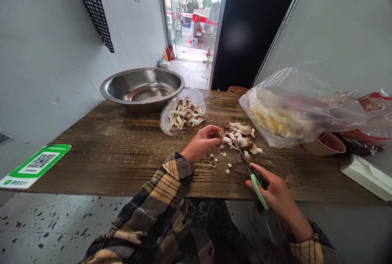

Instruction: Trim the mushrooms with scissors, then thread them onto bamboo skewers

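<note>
Between the thumb and fingers of my left hand (204,142) is a mushroom (219,135) with a brown cap. My right hand (277,192) grips a pair of scissors (259,191) by its pale green handles. The blades point forward and left, their tips close to the held mushroom and over a loose pile of mushrooms (245,130) with brown caps and white stems. Small white cut-off stem pieces (228,171) lie scattered on the wood near both hands. Behind my left hand, a clear plastic bag (165,119) holds more mushrooms.
The wooden table (122,162) carries a large steel basin (112,92) at the back left. On the right are a plastic bag with yellowish food (272,119), a bowl of red pieces (320,147) and a tissue pack (367,176). A QR-code card (39,164) lies at the left edge.
</note>
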### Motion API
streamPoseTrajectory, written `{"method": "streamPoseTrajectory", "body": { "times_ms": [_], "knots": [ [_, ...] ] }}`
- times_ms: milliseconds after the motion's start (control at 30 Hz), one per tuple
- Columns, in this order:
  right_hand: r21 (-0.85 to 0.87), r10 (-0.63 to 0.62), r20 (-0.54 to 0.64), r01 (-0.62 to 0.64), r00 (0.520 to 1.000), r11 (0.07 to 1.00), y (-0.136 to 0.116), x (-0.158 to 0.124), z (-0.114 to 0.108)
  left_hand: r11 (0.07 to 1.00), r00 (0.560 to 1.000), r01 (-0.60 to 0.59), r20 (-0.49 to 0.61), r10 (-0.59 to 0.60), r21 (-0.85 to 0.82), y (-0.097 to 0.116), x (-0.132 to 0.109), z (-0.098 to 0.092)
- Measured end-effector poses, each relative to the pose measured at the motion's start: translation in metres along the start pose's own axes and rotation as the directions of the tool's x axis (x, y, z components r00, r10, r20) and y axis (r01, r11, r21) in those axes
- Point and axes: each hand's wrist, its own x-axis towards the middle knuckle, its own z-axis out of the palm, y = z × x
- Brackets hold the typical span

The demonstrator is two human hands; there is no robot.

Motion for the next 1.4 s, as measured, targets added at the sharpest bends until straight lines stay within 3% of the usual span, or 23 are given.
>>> {"method": "streamPoseTrajectory", "body": {
  "times_ms": [467,767,1033,1400],
  "knots": [
    [-0.044,-0.028,0.103,0.032,0.994,0.998,-0.006,0.013,-0.017,0.989,1.000,0.009,-0.016,-0.011,-0.147,-0.003,0.003,-0.006],
    [-0.012,-0.046,0.127,0.048,0.991,0.999,-0.002,0.018,-0.016,0.996,1.000,0.003,-0.008,-0.004,-0.088,0.001,0.001,0.000],
    [-0.013,-0.059,0.144,0.061,0.988,0.998,-0.007,0.025,-0.012,0.997,0.998,0.008,0.070,-0.003,-0.071,-0.006,0.003,-0.002],
    [0.034,-0.059,0.151,0.054,0.987,0.998,-0.009,0.030,-0.014,0.998,0.999,0.038,0.010,-0.038,-0.059,0.000,0.000,0.003]
  ]
}}
